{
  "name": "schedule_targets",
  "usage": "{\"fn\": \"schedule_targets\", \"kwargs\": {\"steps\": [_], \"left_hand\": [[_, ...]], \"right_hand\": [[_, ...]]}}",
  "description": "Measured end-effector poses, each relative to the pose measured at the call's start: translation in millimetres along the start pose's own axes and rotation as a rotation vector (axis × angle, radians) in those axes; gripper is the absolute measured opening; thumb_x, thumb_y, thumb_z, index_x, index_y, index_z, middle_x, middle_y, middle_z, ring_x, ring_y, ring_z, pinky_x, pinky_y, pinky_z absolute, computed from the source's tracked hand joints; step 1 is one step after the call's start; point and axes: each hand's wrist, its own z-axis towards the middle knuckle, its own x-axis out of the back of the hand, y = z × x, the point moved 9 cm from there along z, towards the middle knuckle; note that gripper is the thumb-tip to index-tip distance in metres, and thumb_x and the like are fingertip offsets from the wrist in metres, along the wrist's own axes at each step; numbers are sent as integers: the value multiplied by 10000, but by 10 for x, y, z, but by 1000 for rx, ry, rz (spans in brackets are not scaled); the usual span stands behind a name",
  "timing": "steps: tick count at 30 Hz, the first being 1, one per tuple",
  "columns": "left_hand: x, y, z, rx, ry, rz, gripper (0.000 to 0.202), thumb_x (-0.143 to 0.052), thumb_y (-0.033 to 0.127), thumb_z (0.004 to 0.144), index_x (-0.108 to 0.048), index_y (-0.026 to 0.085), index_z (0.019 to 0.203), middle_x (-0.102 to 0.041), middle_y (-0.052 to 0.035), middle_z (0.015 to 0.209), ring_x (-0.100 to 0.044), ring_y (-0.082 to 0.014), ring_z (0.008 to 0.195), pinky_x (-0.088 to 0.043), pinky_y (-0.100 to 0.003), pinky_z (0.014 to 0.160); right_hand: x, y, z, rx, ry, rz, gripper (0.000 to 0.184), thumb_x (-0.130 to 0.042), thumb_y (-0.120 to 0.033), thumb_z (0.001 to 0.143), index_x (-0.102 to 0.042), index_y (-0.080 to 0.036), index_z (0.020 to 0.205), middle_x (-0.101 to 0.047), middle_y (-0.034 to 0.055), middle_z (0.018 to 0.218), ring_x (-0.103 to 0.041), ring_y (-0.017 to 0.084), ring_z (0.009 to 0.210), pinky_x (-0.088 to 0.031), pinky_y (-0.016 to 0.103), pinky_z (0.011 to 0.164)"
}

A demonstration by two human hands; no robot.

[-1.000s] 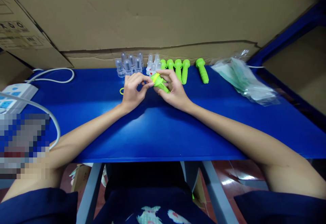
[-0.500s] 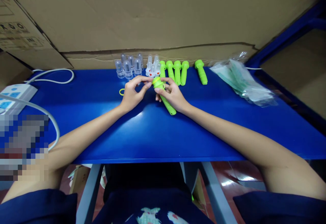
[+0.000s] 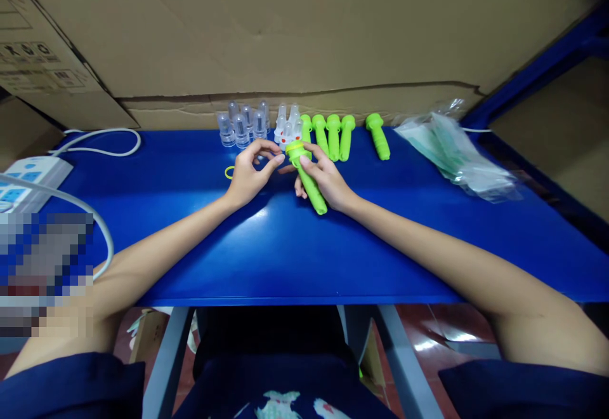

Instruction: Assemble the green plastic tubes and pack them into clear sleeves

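My right hand (image 3: 326, 178) is closed round a bright green plastic handle (image 3: 308, 178), its wide head pointing away from me with a yellow ring on top. My left hand (image 3: 251, 168) hovers just left of that head, fingers curled but apart, holding nothing I can see. A loose yellow ring (image 3: 229, 172) lies on the blue table (image 3: 190, 216) beside my left hand. Behind the hands stand several clear plastic caps (image 3: 242, 124), a few white pieces (image 3: 288, 124) and a row of green handles (image 3: 333, 134), with one more green handle (image 3: 378, 135) lying apart to the right.
A pile of clear plastic bags (image 3: 457, 152) lies at the back right. A white power strip (image 3: 28, 181) with its white cable (image 3: 102, 139) sits at the left edge. Cardboard boxes (image 3: 285, 32) wall off the back.
The green handle has tipped from held up between both hands to lying along my right palm, tail toward me. My left hand's fingers have come off its head.
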Motion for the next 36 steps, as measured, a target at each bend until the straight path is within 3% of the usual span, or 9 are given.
{"fn": "schedule_targets", "kwargs": {"steps": [4, 11, 17, 23, 30, 36], "left_hand": [[17, 39, -5, -29, 19, 29, 263, -710, 441, 904, -680, 180, 889, -736, -22, 871, -655, -110, 744, -478, -241, 700], [30, 81, -22, -74, 30, 122, 126, -712, 301, 905, -681, 181, 887, -745, -20, 886, -645, -120, 734, -481, -263, 723], [-44, 134, -53, -147, -39, 460, 86, -608, 211, 955, -659, 185, 890, -741, -27, 874, -670, -177, 809, -431, -340, 796], [-182, 234, -105, -288, -159, 770, 148, -527, 261, 958, -632, 172, 904, -732, -98, 928, -660, -273, 922, -399, -446, 888], [-234, 223, -129, -292, -182, 816, 292, -439, 289, 991, -642, 183, 811, -722, -94, 847, -644, -276, 890, -392, -505, 920], [-203, 172, -101, -269, -183, 763, 279, -533, 294, 947, -619, 196, 700, -702, -43, 734, -637, -244, 857, -378, -489, 941]], "right_hand": [[-55, -5, -12, -14, -40, 9, 624, -607, -656, 916, -347, -248, 1310, -753, 68, 1005, -647, 120, 506, -509, 261, 430], [-98, -42, -26, -10, -50, -21, 618, -673, -630, 884, -366, -247, 1260, -762, 26, 907, -647, 117, 522, -558, 274, 505], [-110, -25, -18, -34, -50, -20, 609, -709, -632, 850, -347, -251, 1157, -748, -20, 776, -628, 125, 458, -510, 252, 430], [-107, -39, -41, -77, -31, -84, 640, -758, -648, 790, -340, -259, 1078, -735, -35, 712, -617, 136, 431, -507, 263, 416], [-112, -50, -52, -82, -18, -98, 647, -787, -627, 764, -333, -272, 1059, -716, -57, 687, -611, 139, 424, -494, 262, 397], [-141, -77, -57, -82, -20, -118, 627, -806, -576, 761, -345, -270, 1056, -724, -54, 682, -589, 129, 414, -467, 251, 384]]}}
